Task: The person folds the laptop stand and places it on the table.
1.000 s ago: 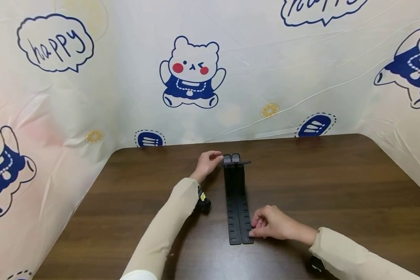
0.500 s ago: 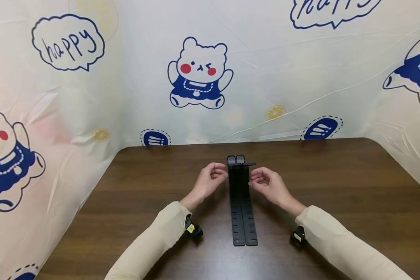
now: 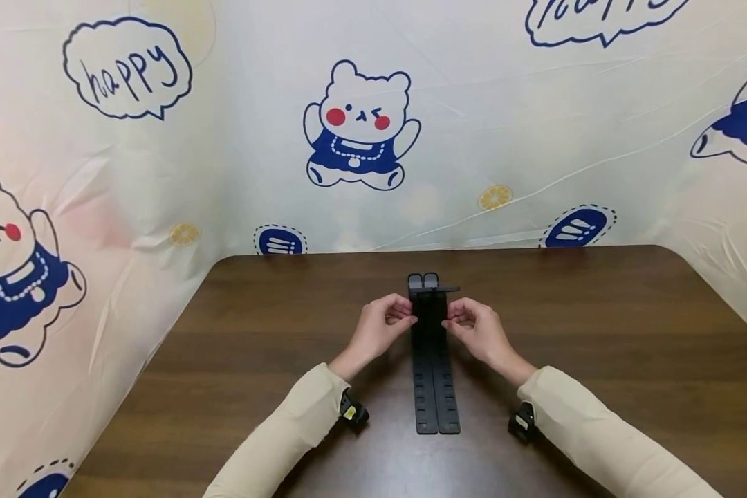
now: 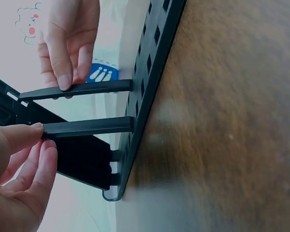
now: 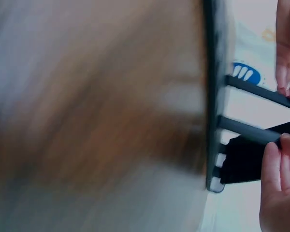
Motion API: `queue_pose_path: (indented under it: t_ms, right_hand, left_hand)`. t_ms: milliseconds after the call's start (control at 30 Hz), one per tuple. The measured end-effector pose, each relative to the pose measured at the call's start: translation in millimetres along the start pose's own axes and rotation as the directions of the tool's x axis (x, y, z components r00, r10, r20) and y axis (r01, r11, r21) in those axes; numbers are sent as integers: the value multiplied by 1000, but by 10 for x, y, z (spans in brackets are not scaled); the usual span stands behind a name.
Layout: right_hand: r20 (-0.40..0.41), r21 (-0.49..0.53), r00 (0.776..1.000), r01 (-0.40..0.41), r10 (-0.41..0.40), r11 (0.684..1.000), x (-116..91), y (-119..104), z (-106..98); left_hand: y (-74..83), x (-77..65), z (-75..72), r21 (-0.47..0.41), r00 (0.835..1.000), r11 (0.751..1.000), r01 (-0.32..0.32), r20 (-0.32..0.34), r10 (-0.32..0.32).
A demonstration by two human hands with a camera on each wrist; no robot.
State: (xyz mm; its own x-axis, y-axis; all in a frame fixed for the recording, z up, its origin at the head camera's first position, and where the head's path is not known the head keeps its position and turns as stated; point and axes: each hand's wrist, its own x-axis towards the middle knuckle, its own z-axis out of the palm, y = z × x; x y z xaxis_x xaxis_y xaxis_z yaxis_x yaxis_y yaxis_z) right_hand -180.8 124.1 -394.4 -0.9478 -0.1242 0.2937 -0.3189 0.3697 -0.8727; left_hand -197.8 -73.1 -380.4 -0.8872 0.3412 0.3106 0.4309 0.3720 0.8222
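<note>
A black folding stand [image 3: 436, 398] is set up on the table, its slotted base lying flat and its panel [image 4: 84, 159] raised at a slant. Two slim struts join panel and base. My left hand [image 3: 373, 332] pinches one strut [image 4: 89, 126] between thumb and fingers, on the stand's left side. Opposite it, my right hand [image 3: 482, 335] pinches the other strut [image 5: 249, 129]. In the left wrist view, the strut ends meet the slotted base [image 4: 147, 77]. Part of the right hand lies outside the right wrist view.
The brown wooden table [image 3: 255, 325] extends around the stand, with its far edge close behind. A pale printed curtain [image 3: 460, 83] hangs behind the table and at both sides. Each wrist wears a small black camera, such as the left one [image 3: 353, 413].
My right hand has moved from the stand's near end up to its raised part. My left hand has come slightly nearer from the far end. Both now grip the struts.
</note>
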Motion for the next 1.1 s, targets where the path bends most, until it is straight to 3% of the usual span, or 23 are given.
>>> queue_pose_path:
  t_ms: [467, 1100]
  right_hand:
    - [-13, -27, 996, -89, 89, 996, 10, -87, 5]
    - [-83, 12, 991, -101, 102, 995, 147, -100, 76]
  left_hand:
    - [3, 50, -5, 43, 1000, 999, -20, -21, 21]
    - [-69, 136, 27, 14, 993, 999, -40, -114, 41]
